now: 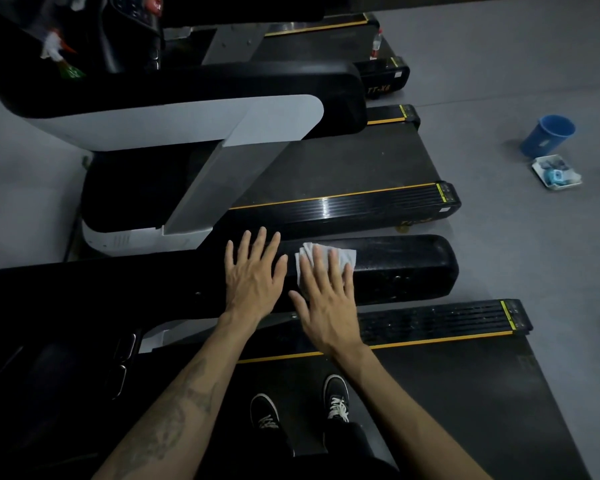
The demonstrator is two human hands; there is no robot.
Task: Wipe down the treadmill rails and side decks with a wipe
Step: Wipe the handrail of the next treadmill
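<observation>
My left hand (253, 275) lies flat on the black rail (395, 268), fingers spread, holding nothing. Just beside it my right hand (321, 299) presses the white wipe (343, 256) onto the rail with straight fingers. The rail's rounded end lies further right; the ribbed side deck (447, 318) runs below it. Both forearms reach forward, palms down.

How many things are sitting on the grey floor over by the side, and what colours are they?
Blue: 1, the round blue plastic bucket
White: 1, the flat white tray, with small blue bits inside that are too blurry to name
Total: 2
</observation>
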